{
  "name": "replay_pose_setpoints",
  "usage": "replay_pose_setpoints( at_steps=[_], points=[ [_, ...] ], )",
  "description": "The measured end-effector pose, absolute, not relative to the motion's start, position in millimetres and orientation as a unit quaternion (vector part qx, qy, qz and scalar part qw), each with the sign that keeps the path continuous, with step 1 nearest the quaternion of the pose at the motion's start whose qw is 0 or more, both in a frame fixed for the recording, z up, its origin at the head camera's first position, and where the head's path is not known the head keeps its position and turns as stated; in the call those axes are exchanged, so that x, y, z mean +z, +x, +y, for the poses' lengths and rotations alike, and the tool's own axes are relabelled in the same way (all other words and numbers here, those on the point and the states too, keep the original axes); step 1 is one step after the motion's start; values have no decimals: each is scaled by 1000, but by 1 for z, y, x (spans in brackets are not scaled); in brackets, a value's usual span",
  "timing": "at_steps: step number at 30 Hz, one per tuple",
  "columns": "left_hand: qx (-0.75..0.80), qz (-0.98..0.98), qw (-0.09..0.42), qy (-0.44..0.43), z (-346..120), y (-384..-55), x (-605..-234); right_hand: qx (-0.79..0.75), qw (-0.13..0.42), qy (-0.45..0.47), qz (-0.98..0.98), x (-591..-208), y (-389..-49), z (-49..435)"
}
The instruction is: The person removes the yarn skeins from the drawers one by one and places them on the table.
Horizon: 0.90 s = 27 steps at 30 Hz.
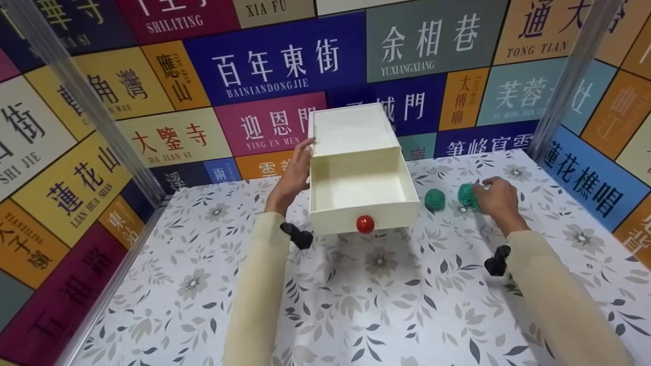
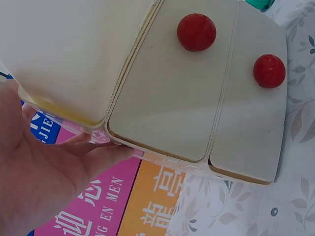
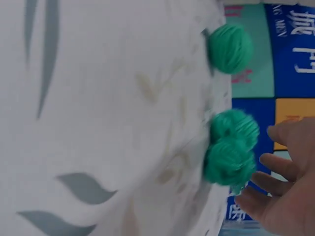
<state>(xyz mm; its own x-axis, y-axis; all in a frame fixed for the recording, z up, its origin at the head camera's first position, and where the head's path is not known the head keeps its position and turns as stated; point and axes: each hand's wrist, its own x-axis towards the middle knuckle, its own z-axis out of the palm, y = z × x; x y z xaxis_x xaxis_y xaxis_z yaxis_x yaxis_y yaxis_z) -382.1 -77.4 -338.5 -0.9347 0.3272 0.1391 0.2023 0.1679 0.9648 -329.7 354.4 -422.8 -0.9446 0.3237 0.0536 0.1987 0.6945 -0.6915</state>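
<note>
A small white chest of drawers (image 1: 351, 129) stands on the cloth, its top drawer (image 1: 325, 219) pulled out by its front with a red knob (image 1: 365, 223). Two closed drawer fronts (image 2: 167, 88) with red knobs show below it in the left wrist view. My left hand (image 1: 294, 178) rests against the chest's left side, fingers stretched along it. At the right, my right hand (image 1: 498, 201) reaches to green yarn balls, fingers loosely bent and fingertips right at the nearest ball (image 3: 230, 162). Another ball (image 3: 236, 127) adjoins that one, and a third (image 3: 230, 48) lies apart.
A white tablecloth (image 1: 196, 284) with grey leaves and flowers covers the table. Behind it rises a wall of coloured street-name panels (image 1: 274, 61). Clear upright posts (image 1: 574, 76) stand at the back corners.
</note>
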Motion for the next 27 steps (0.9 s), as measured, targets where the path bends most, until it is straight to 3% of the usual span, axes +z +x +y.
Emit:
replay_pose_setpoints(
  at_steps=[10,17,27],
  points=[
    [624,759,44,180,-78,-383,-340,490,136,-167,-845,-361,-312,315],
    [627,757,48,176,-76,-383,-342,581,143,-104,-794,-336,-287,277],
    [626,760,42,170,-76,-382,-341,653,207,19,-728,-318,-244,235]
  ],
)
